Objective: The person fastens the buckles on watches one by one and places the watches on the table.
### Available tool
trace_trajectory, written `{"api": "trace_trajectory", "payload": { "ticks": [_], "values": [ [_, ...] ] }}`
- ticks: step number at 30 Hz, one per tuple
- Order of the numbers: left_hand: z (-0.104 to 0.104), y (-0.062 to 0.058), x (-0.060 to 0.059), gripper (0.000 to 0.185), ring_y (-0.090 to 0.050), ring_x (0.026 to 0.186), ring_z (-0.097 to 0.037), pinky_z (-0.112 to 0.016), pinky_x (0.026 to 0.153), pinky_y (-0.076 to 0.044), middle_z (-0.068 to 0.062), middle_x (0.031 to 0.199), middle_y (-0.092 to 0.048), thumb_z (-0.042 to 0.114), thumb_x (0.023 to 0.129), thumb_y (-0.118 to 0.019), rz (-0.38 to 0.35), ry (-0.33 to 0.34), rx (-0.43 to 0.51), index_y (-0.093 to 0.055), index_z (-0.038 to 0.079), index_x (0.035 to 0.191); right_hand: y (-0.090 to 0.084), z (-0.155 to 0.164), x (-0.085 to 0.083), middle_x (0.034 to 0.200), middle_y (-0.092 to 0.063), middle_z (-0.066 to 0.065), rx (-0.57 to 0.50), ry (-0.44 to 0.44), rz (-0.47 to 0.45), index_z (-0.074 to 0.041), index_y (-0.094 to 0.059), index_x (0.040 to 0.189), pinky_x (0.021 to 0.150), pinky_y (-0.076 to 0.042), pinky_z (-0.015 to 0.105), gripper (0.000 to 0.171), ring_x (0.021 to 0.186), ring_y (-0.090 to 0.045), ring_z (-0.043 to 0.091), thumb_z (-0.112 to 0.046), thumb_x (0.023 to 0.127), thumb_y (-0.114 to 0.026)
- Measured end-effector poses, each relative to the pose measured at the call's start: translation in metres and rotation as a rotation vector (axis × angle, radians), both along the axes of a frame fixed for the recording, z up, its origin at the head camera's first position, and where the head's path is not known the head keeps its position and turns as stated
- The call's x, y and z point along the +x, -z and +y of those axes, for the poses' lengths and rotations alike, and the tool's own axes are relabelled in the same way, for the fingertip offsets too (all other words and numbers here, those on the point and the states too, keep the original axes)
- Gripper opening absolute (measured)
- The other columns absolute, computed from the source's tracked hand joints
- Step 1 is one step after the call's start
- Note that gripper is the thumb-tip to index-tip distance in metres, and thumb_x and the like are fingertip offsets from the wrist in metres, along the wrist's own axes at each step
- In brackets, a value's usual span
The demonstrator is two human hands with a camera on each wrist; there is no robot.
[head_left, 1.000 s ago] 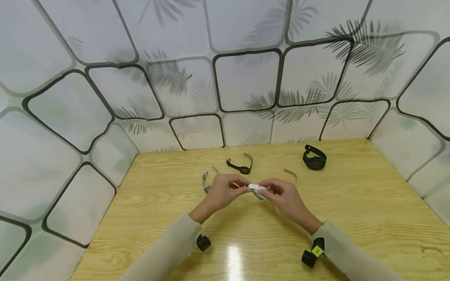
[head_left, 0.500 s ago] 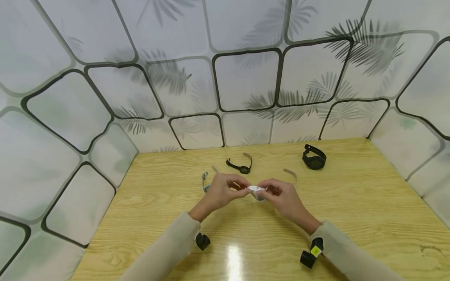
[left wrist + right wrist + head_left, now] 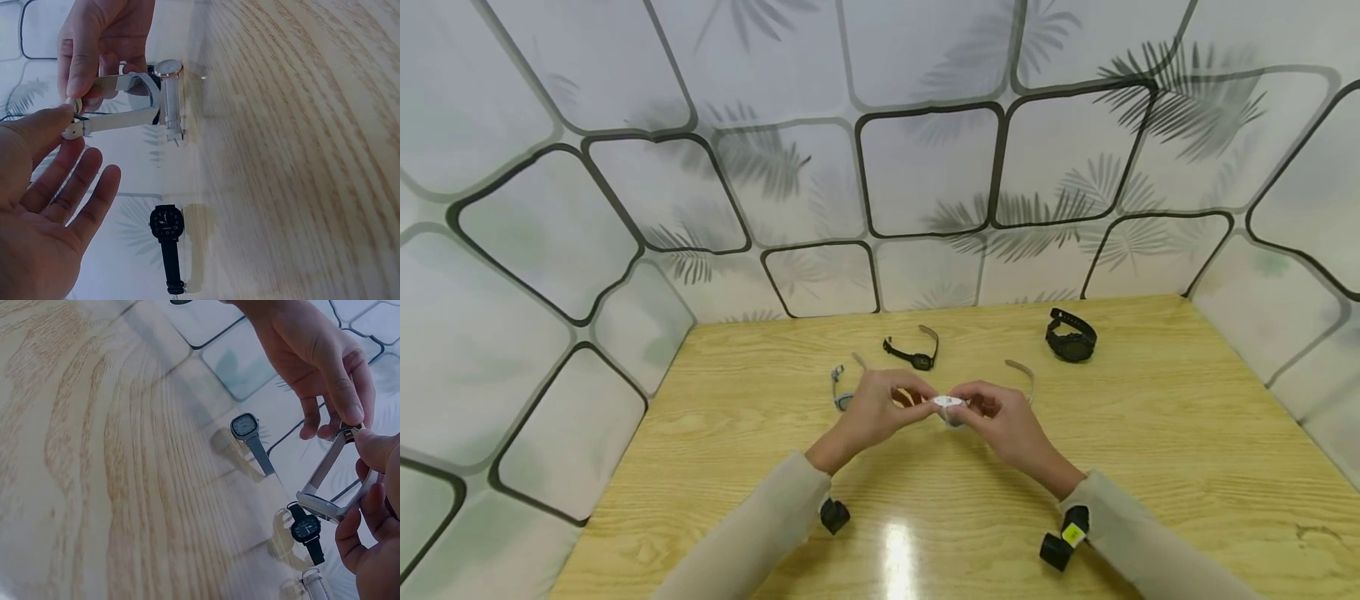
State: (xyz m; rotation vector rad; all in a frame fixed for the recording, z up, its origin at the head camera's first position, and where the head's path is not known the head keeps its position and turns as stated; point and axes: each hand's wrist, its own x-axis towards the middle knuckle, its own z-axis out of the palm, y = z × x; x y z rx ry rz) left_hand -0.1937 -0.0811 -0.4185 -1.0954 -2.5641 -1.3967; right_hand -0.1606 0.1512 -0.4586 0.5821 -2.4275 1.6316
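Observation:
Both hands hold one white wristwatch (image 3: 950,402) up in front of me, above the wooden table. Its strap is bent round into a loop, and the case (image 3: 320,505) hangs at the lower side of the loop in the right wrist view. My left hand (image 3: 874,408) pinches the buckle end (image 3: 75,129) between thumb and index finger, its other fingers spread loosely. The thumb and fingers of my right hand (image 3: 1006,418) pinch the other strap end, right beside the left fingertips. Exactly how strap and buckle meet is hidden by the fingertips.
On the table (image 3: 737,400) lie a small black watch (image 3: 921,362), a chunky black watch (image 3: 1072,347) at the back right and a blue-grey watch (image 3: 244,427). A gold-rimmed watch with a pale strap (image 3: 169,70) lies behind the right hand. A patterned cloth wall (image 3: 925,179) encloses the table.
The white strap between the fingertips has turned a little, so its visible face looks shorter. Both hands keep their place and their pinch.

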Motion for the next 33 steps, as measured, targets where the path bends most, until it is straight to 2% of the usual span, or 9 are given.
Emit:
{"api": "trace_trajectory", "payload": {
  "ticks": [8, 11, 16, 23, 29, 33],
  "values": [
    [-0.0015, 0.0055, 0.0017, 0.015, -0.071, 0.089, -0.013, -0.029, 0.073, -0.062, 0.001, 0.106, -0.076, 0.019, 0.095, -0.077, -0.045, -0.018, 0.050, -0.080, 0.013, 0.109, -0.0007, 0.0032, 0.0002, 0.088, -0.072, 0.002, -0.016, -0.009, -0.023, -0.016, -0.075, 0.110, 0.055, -0.048, 0.026, 0.015, 0.066, -0.056, 0.015, -0.021, 0.096, -0.075],
    [-0.0010, 0.0056, 0.0016, 0.013, -0.072, 0.093, -0.013, -0.029, 0.076, -0.062, 0.000, 0.107, -0.076, 0.018, 0.096, -0.076, -0.076, -0.005, 0.068, -0.079, 0.013, 0.108, -0.0011, 0.0031, -0.0002, 0.085, -0.071, 0.003, -0.020, -0.015, -0.021, -0.016, -0.075, 0.110, 0.055, -0.047, 0.026, 0.015, 0.065, -0.056, 0.015, -0.021, 0.096, -0.075],
    [0.0000, 0.0041, 0.0005, 0.008, -0.072, 0.097, -0.021, -0.029, 0.077, -0.062, -0.001, 0.105, -0.074, 0.012, 0.097, -0.074, -0.145, 0.034, 0.098, -0.077, 0.012, 0.104, -0.0011, 0.0008, -0.0017, 0.085, -0.072, 0.001, -0.019, -0.013, 0.000, -0.016, -0.075, 0.109, 0.055, -0.047, 0.025, 0.014, 0.065, -0.057, 0.014, -0.021, 0.096, -0.076],
    [0.0003, 0.0029, -0.0004, 0.004, -0.071, 0.091, -0.021, -0.027, 0.076, -0.061, 0.001, 0.099, -0.074, 0.011, 0.096, -0.075, -0.113, 0.060, 0.059, -0.077, 0.012, 0.099, -0.0031, -0.0033, -0.0001, 0.091, -0.073, -0.002, -0.025, -0.034, 0.019, -0.018, -0.075, 0.109, 0.053, -0.048, 0.026, 0.014, 0.064, -0.058, 0.013, -0.019, 0.095, -0.077],
    [-0.0018, 0.0051, -0.0005, 0.011, -0.069, 0.091, -0.011, -0.030, 0.076, -0.061, 0.007, 0.101, -0.074, 0.019, 0.097, -0.076, -0.126, 0.032, 0.038, -0.079, 0.018, 0.107, -0.0026, -0.0005, 0.0001, 0.087, -0.072, -0.001, -0.025, -0.023, 0.004, -0.020, -0.075, 0.111, 0.052, -0.046, 0.026, 0.015, 0.063, -0.057, 0.014, -0.020, 0.097, -0.075],
    [-0.0026, 0.0069, -0.0010, 0.015, -0.070, 0.091, -0.009, -0.033, 0.077, -0.062, 0.006, 0.104, -0.075, 0.019, 0.097, -0.076, -0.129, 0.022, 0.042, -0.079, 0.017, 0.111, -0.0015, 0.0022, -0.0009, 0.082, -0.068, 0.000, -0.022, -0.037, -0.003, -0.021, -0.074, 0.114, 0.051, -0.044, 0.026, 0.016, 0.061, -0.053, 0.014, -0.021, 0.097, -0.074]
  ]
}}
